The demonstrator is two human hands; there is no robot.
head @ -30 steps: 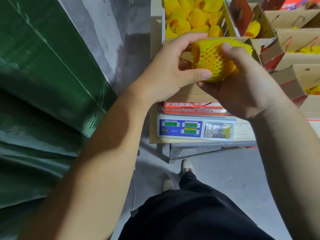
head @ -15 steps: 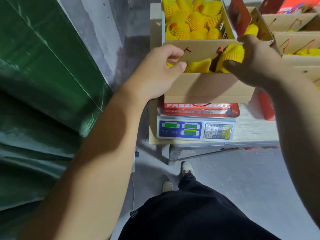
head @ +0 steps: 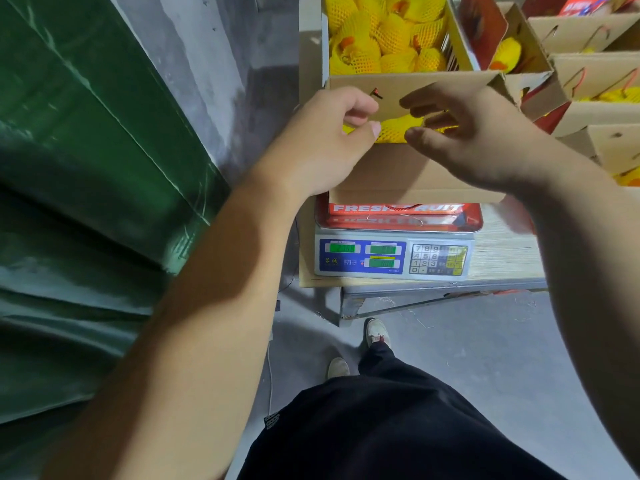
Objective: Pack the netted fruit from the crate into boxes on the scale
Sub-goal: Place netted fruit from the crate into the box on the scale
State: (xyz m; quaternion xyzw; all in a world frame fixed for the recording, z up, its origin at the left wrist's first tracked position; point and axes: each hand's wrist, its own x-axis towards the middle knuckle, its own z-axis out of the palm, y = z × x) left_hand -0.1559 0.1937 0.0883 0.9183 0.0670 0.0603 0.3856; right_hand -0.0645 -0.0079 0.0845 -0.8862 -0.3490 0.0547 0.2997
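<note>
A brown cardboard box (head: pixel 415 174) stands on a red tray on the scale (head: pixel 391 258). Yellow netted fruit (head: pixel 394 129) lies inside it. Behind the box, the crate (head: pixel 458 39) is full of several more netted fruit (head: pixel 381 32). My left hand (head: pixel 322 147) is at the box's left end with its fingers curled over the fruit; whether it grips anything is hidden. My right hand (head: pixel 478 140) hovers over the box's right half, fingers spread, holding nothing.
Several open cardboard boxes (head: pixel 588 36), some with yellow fruit, stand at the right. The scale sits on a wooden board (head: pixel 505 251) over a metal frame. A green tarp (head: pixel 86 168) fills the left side. My legs and shoes (head: pixel 377 334) are on the concrete floor below.
My right hand set the netted fruit down in the box, let go, and now hovers empty over it. My left hand moved to the box's left end and stayed.
</note>
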